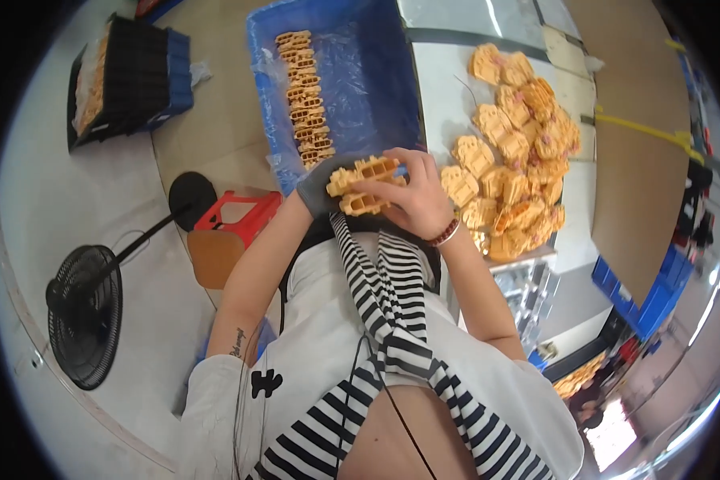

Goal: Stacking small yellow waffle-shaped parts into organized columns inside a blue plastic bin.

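Note:
My left hand (318, 189), in a grey glove, is closed around a small stack of yellow-orange moulded pieces (364, 203) with open square cells. From the other side, the fingers and thumb of my right hand (421, 197) grip the same stack. Both hands are in front of my waist, at the near end of a blue crate (386, 72). Along the crate's left side runs a row of similar pieces (306, 100), packed on edge over clear plastic film. To the right, a loose heap of moulded pieces (524, 152) lies on a white tabletop (446, 100).
A red stool (244, 214) and a black standing fan (88, 312) are on the left. Farther off at upper left stands a black crate (132, 76) of orange pieces. Brown board (640, 200) borders the table's right side, with another blue crate (660, 300) beyond.

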The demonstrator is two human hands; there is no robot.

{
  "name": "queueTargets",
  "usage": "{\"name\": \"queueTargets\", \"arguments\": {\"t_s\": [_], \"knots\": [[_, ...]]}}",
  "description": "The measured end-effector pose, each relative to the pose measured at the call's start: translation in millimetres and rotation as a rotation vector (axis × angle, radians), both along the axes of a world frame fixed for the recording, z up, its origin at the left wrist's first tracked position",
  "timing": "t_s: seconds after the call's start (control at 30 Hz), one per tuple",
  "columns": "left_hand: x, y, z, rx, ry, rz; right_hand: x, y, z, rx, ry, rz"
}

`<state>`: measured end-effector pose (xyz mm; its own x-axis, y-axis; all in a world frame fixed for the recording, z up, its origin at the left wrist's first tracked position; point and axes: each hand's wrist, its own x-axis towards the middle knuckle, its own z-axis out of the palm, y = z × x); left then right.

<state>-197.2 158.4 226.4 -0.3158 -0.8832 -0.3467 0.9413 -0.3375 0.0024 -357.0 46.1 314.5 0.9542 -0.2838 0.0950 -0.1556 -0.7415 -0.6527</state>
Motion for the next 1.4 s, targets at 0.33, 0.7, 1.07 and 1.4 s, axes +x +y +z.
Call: {"name": "queueTargets", "arguments": {"t_s": [0.33,0.7,1.07,1.4], "knots": [[14.1,8.2,-76.6,0.454,-0.006,0.04,36.0,-21.8,-79.6,0.078,0.126,0.148],[81.0,139.3,-90.2,0.945,-0.814,0.408,102.6,-45.4,-334.7,-0.027,0.73,0.115],[55.5,285.1,-122.3,1.196,-1.001,0.029,93.2,-20.7,-374.8,0.214,0.875,0.167],[46.0,301.8,-115.8,1.244,-0.789,0.028,119.1,-37.5,-403.3,0.375,1.007,0.338]]}}
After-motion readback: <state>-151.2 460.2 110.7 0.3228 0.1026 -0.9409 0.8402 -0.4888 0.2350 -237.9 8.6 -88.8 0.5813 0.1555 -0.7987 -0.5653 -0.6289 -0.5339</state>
